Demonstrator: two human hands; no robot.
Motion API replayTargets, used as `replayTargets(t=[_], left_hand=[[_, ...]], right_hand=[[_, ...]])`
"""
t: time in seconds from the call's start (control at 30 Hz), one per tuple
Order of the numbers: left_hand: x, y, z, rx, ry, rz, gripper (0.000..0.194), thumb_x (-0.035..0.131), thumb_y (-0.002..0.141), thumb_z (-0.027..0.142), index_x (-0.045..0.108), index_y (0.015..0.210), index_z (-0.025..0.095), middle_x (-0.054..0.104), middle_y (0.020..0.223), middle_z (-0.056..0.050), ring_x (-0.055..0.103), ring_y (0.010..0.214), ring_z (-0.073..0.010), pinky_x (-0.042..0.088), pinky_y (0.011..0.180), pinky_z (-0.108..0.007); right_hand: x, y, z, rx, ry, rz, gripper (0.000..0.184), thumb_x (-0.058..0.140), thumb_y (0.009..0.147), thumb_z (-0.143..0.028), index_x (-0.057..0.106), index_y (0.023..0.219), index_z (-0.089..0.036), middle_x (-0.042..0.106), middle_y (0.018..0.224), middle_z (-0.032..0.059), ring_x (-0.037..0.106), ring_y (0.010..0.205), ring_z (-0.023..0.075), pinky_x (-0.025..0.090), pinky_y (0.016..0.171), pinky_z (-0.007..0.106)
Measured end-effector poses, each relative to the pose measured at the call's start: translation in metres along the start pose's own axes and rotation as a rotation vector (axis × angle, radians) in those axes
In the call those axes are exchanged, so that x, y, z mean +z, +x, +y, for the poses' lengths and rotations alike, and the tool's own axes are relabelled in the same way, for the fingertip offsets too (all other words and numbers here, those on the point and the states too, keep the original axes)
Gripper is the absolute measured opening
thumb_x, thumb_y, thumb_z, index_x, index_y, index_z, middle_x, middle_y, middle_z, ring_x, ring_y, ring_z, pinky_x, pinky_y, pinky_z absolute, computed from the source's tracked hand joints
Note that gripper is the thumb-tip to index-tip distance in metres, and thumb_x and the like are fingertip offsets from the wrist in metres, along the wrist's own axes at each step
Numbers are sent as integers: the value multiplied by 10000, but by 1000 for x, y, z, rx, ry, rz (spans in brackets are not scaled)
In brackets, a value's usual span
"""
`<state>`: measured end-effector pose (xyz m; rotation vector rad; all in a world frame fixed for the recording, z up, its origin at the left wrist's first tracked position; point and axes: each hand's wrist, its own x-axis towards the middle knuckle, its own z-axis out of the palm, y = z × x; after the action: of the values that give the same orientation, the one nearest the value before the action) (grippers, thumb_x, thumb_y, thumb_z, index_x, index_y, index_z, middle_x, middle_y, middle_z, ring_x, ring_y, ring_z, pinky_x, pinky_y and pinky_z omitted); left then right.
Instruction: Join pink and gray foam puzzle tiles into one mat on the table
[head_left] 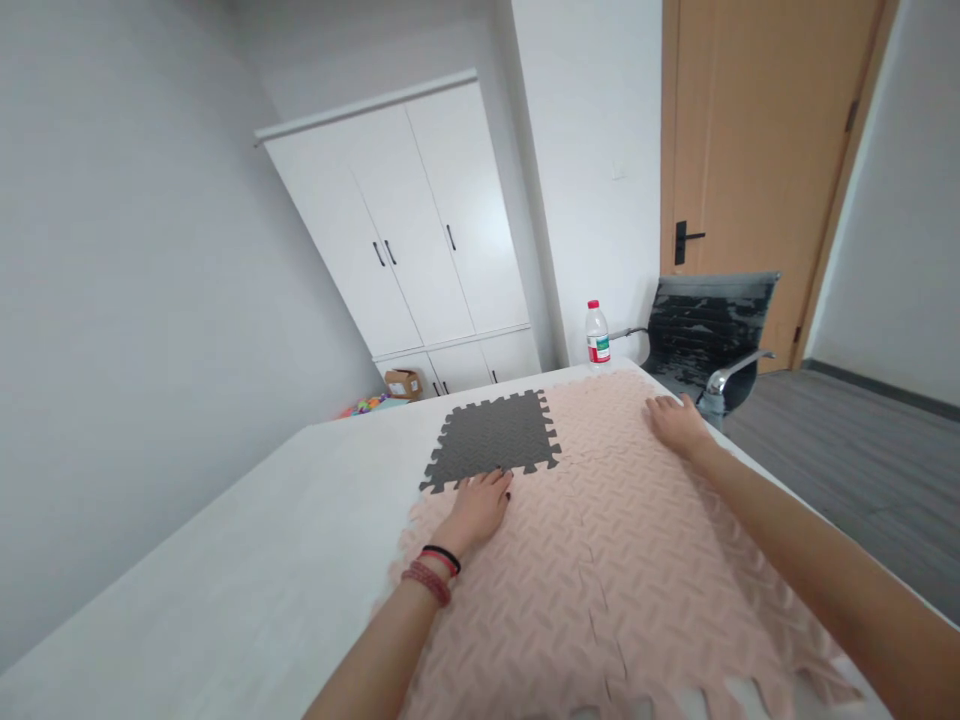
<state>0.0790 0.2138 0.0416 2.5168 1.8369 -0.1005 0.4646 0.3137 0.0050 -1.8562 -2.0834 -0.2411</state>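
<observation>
Several pink foam puzzle mats (600, 560) lie joined together on a white table (247, 560). A dark grey foam mat (495, 438) is locked into their far left corner. My left hand (480, 508) lies flat on a pink mat, fingertips at the seam with the grey mat. My right hand (679, 422) presses flat on the far right edge of the pink mats, near the table's edge. Neither hand holds anything.
A plastic water bottle (597, 334) with a red cap stands at the table's far edge. A black office chair (705, 335) sits behind the table by a wooden door (757, 150). A white cabinet (420, 230) and a cardboard box (403, 383) are at the back left.
</observation>
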Motion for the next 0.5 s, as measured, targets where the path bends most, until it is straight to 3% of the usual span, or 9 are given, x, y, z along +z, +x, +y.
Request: replayTargets(t=[0.13, 0.2, 0.27, 0.33, 0.4, 0.5], left_hand=[[-6, -33, 13, -20, -79, 21, 502, 328, 950, 360, 343, 1411, 162, 366, 1476, -145, 350, 1354, -275, 282, 1108, -546], [-7, -64, 23, -5, -116, 25, 536, 286, 948, 377, 305, 1435, 151, 342, 1486, -136, 341, 1363, -262, 297, 1121, -492], [2, -101, 29, 62, -137, 31, 545, 313, 932, 436, 326, 1431, 217, 366, 1475, -82, 367, 1350, -237, 324, 1121, -446], [24, -132, 32, 236, -121, 102, 528, 352, 912, 498, 338, 1414, 333, 374, 1465, -15, 407, 1325, -213, 394, 1081, -416], [57, -152, 33, 416, -55, 263, 591, 426, 872, 553, 342, 1412, 329, 475, 1388, -20, 519, 1231, -193, 505, 961, -328], [107, -158, 44, 436, 60, 546, 573, 431, 898, 488, 340, 1420, 271, 567, 1289, -10, 608, 1109, -130, 538, 851, -213]], right_hand=[[-37, -32, -30, -129, 76, -26, 392, 347, 906, -224, 499, 1258, -142, 546, 1299, 134, 490, 1199, 199, 284, 1075, 351], [-56, -69, -30, -168, 151, -47, 399, 298, 933, -297, 526, 1243, -189, 550, 1310, 85, 508, 1191, 157, 357, 1034, 263], [-68, -123, -16, -195, 327, -77, 396, 309, 933, -391, 575, 1193, -256, 519, 1353, 34, 464, 1251, 165, 343, 1079, 287], [-65, -187, 11, -131, 387, -60, 392, 353, 908, -468, 560, 1218, -348, 447, 1417, -17, 415, 1300, 193, 341, 1105, 365], [-48, -250, 44, 35, 442, 71, 415, 435, 844, -520, 546, 1226, -402, 446, 1414, -7, 417, 1296, 243, 351, 1103, 443], [-18, -322, 82, 284, 452, 287, 575, 478, 748, -582, 456, 1305, -444, 526, 1323, 72, 452, 1250, 321, 374, 1068, 528]])
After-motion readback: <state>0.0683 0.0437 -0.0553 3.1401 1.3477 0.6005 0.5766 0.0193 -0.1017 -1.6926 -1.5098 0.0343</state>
